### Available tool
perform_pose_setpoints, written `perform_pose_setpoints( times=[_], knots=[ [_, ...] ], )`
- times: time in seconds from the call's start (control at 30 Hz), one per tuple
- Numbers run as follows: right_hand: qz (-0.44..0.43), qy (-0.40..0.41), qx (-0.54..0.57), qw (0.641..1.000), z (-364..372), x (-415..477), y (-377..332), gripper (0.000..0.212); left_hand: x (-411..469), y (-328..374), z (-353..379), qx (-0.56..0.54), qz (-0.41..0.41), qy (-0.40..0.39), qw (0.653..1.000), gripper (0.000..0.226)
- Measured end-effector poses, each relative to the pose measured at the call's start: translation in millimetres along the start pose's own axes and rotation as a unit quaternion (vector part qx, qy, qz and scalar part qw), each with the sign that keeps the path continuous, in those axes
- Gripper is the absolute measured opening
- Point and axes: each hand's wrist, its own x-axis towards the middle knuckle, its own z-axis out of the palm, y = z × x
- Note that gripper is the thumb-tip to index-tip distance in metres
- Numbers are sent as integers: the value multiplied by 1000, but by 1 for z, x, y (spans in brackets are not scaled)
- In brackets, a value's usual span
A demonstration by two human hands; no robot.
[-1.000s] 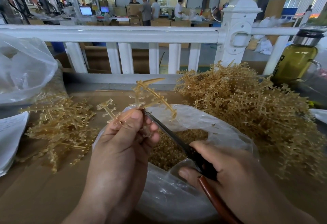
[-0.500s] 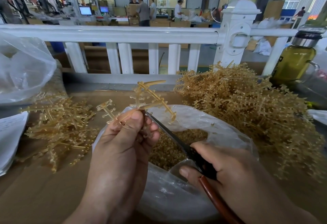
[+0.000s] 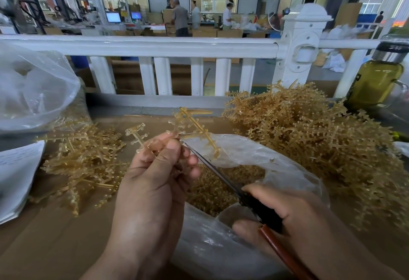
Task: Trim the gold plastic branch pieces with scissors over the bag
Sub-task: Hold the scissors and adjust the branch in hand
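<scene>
I am at the cutting step. My left hand [image 3: 155, 180] pinches a gold branch piece [image 3: 190, 122] up over the bag [image 3: 276, 158]. My right hand [image 3: 294, 220] grips the scissors [image 3: 212, 169], with the tips right by my left thumb. Next, I think, comes a careful snip that misses that thumb. A big pile [image 3: 309, 147] crowds the bag's right side, and a small pile [image 3: 88, 158] lies left on the bench [image 3: 44, 242].

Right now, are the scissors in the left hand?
No, the right hand grips the scissors, while the left hand pinches a gold branch piece.
</scene>
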Motion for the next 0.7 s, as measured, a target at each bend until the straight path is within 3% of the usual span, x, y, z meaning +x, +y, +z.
perform_pose_setpoints(
  times=[0.1,0.23,0.33,0.43,0.53,0.6,0.7],
  knots=[
    [-1,-21,55,998,2,6,0,37,2,2,-3,-1,5,8,1000,6],
    [16,-23,86,996,16,16,7,43,0,3,-3,-5,-3,-28,1000,6],
    [-3,26,57,998,20,10,10,39,-1,3,-3,-21,-22,-52,998,19],
    [-5,44,42,998,17,7,9,44,-1,4,-4,-12,-39,-65,997,18],
    [-4,29,13,999,8,4,7,52,0,8,-5,34,-44,-70,996,24],
    [-2,21,16,1000,2,2,6,56,2,8,-7,59,-37,-66,995,17],
    [-1,21,5,1000,-2,3,4,49,6,9,-9,58,-40,-87,994,19]
  ],
)
